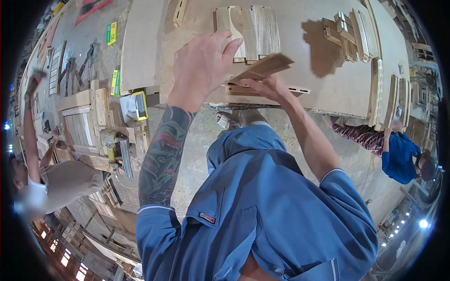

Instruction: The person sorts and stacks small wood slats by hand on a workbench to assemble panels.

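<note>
My right hand (269, 86) grips a short brown wooden board (265, 68), tilted above the near edge of the worktable. Under it a narrow wooden strip with slots (300, 89) lies along that edge. My left hand (201, 58) hovers over the table, back upward, thumb apart from the index finger and nothing visible between them; its other fingers are mostly hidden. Just beyond its thumb, several grooved wooden planks (265, 30) lie side by side, with pale and streaked grain.
A stack of short wooden pieces (349, 37) stands at the right of the worktable (300, 61). On the left bench are pliers (86, 58), yellow-green boxes (111, 33) and a nail gun (111, 145). One person (61, 182) works at left, another (401, 154) at right.
</note>
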A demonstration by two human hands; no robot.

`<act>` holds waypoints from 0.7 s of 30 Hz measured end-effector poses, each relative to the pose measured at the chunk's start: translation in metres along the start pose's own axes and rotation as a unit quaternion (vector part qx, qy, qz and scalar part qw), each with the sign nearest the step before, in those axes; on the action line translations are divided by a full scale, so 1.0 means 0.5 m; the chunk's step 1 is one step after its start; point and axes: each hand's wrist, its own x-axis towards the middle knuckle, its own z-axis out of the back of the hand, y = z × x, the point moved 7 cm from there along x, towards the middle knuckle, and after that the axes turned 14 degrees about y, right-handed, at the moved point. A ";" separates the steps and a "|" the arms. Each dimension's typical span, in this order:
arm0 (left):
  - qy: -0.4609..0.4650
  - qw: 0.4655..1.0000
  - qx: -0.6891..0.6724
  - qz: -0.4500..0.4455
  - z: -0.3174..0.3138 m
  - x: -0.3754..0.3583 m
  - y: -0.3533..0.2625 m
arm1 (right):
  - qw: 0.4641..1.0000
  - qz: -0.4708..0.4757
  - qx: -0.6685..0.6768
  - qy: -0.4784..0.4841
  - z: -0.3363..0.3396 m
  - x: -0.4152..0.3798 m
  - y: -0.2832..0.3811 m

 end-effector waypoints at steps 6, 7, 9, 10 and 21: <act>-0.039 0.999 -0.018 -0.008 0.005 -0.011 -0.004 | 0.971 0.036 -0.233 0.038 -0.059 0.036 -0.007; -0.042 0.999 -0.023 -0.010 0.009 -0.009 -0.007 | 0.966 0.088 -0.239 0.039 -0.062 0.035 0.000; -0.046 0.999 -0.010 -0.017 0.016 -0.009 -0.016 | 0.959 0.139 -0.248 0.020 -0.058 0.028 0.009; -0.045 0.999 -0.001 -0.026 0.018 -0.008 -0.025 | 0.949 0.186 -0.254 0.000 -0.052 0.019 0.028; 0.004 0.999 0.037 0.006 -0.013 0.026 -0.077 | 0.834 -0.252 -0.363 -0.330 0.235 0.142 -0.195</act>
